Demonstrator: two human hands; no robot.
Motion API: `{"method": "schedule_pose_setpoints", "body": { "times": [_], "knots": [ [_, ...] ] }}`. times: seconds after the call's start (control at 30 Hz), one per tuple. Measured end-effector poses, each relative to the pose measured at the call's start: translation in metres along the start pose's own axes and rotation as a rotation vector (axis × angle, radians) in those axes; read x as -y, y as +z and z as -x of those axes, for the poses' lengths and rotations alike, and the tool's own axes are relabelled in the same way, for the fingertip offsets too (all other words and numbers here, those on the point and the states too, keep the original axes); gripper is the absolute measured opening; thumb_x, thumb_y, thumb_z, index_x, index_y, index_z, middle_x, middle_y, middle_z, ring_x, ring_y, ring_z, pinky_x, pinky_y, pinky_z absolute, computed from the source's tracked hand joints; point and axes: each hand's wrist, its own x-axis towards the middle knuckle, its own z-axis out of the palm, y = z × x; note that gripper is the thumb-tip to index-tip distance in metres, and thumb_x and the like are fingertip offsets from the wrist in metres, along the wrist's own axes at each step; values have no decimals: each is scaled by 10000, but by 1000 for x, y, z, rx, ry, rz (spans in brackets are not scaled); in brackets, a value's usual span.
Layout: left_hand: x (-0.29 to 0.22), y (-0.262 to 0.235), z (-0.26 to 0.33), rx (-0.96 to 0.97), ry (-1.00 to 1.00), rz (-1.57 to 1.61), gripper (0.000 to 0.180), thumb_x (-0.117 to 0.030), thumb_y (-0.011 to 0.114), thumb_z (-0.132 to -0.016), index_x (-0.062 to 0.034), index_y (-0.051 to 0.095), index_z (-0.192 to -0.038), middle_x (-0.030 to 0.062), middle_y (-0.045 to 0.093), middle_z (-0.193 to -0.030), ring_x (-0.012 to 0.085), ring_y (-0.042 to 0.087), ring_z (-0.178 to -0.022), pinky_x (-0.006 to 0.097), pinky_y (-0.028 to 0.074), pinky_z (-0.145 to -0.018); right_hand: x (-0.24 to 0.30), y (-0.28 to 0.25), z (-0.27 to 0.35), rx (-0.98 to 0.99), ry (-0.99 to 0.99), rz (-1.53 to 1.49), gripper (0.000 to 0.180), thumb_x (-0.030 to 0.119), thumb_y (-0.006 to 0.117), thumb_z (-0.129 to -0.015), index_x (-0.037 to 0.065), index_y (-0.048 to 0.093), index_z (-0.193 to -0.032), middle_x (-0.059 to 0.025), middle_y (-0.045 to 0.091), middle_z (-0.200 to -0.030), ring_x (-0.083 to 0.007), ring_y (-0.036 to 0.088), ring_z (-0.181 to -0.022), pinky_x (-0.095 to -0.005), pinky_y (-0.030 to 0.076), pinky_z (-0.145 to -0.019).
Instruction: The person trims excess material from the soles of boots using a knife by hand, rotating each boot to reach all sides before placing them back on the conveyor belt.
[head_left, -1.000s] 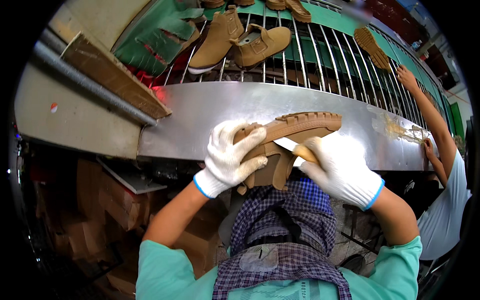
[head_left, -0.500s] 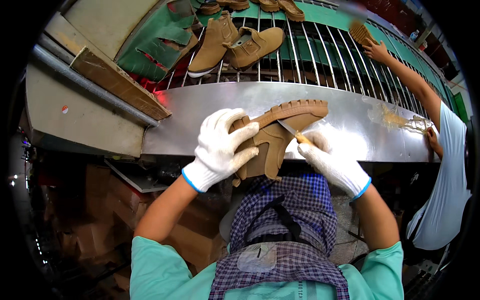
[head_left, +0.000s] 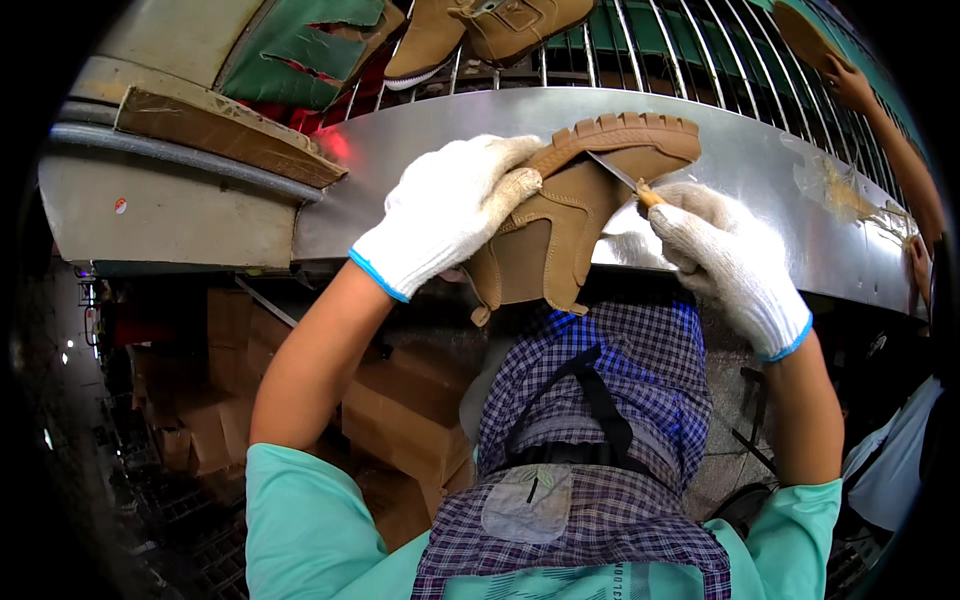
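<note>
A tan ankle boot is held sole up and tilted over the metal ledge, its opening toward me. My left hand, in a white knit glove with a blue cuff, is closed around the heel end. My right hand, gloved the same way, grips a small knife by its yellowish handle. The thin blade points up and left, its tip at the seam where the brown lugged sole meets the upper. The right fingertips are partly hidden behind the handle.
Beyond the shiny metal ledge runs a rack of metal rollers bearing more tan boots. At right, a co-worker's hand holds a shoe. A brown board and pipe jut in at left. Cardboard boxes lie below.
The view has shifted, with the rack now higher in it. The boot has turned, showing more of its shaft opening. Both hands keep their hold. The co-worker's shoe has changed angle.
</note>
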Motion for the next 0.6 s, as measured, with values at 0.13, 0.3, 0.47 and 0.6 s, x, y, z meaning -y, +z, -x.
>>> {"method": "schedule_pose_setpoints", "body": {
  "times": [0.13,0.3,0.47,0.6],
  "knots": [
    [-6,-12,-11,123,-38,62,510,-396,580,-1097,-53,632,-1471,203,712,-1374,372,696,-1255,432,544,-1071,-17,-4,10,-110,-331,424,453,320,666,-1037,-24,671,-1331,-98,689,-1103,-169,663,-996,-327,548,-924],
    [-2,-8,-25,141,10,91,565,-420,544,-1114,-75,552,-1561,234,688,-1417,374,668,-1314,426,501,-1134,-36,-31,0,-453,-524,357,542,363,715,-1038,-9,644,-1426,-151,754,-1179,-214,742,-1097,-358,603,-942],
    [-14,-2,-26,147,52,-33,548,-413,544,-1117,-136,519,-1588,214,652,-1458,401,638,-1328,434,498,-1130,-43,-52,-68,-326,-250,89,655,501,611,-1099,30,528,-1546,48,519,-723,-34,452,-569,-224,406,-480],
    [-15,-12,-39,216,150,40,519,-357,581,-1095,-91,544,-1539,197,605,-1509,382,611,-1361,440,488,-1146,-42,-44,-66,-179,-209,-173,557,405,558,-1140,39,478,-1552,73,471,-661,-25,399,-476,-201,353,-411]
  ]
}}
